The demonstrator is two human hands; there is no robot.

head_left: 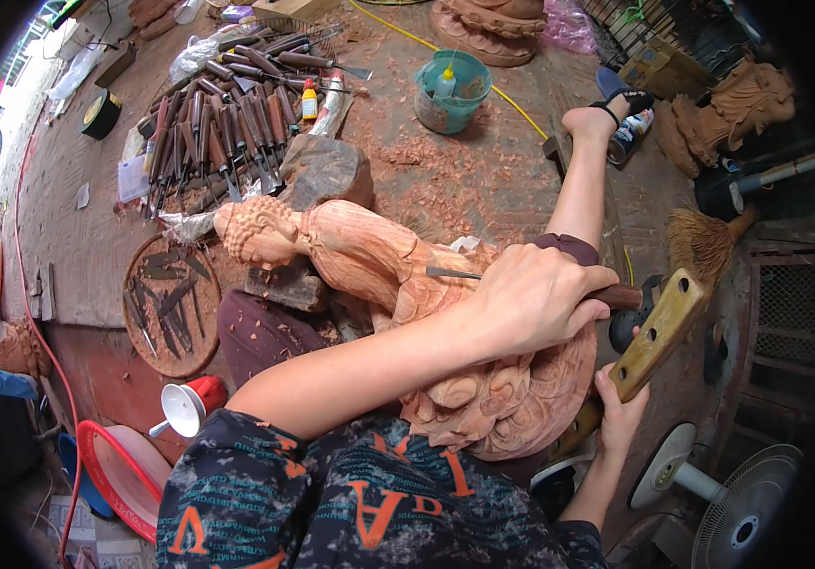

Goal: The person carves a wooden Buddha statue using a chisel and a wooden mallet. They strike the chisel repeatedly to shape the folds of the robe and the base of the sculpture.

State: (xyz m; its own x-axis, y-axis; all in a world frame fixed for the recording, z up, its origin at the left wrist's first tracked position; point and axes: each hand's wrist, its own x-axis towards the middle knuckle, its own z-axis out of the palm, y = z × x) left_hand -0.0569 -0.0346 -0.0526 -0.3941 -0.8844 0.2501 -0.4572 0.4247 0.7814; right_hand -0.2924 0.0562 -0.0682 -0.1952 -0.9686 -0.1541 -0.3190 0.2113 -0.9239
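A carved wooden figure [360,251] with a curly-haired head lies across my lap, its head to the left and its wide carved base to the lower right. My left hand [535,299] reaches over the figure, its fingers wrapped round a chisel [623,298]. The dark blade points left and lies against the figure's body; the brown handle sticks out on the right. Lower right, my right hand [621,408] grips a yellowish wooden bar [659,334] with round holes. The bar slants up near the chisel's handle end, apart from it.
Many chisels [227,128] lie heaped at the back left, beside a dark block [327,171]. A round tray [137,332] holds small blades. A green bucket [450,100] stands farther back. A straw brush [696,237] and a fan [749,512] are at the right.
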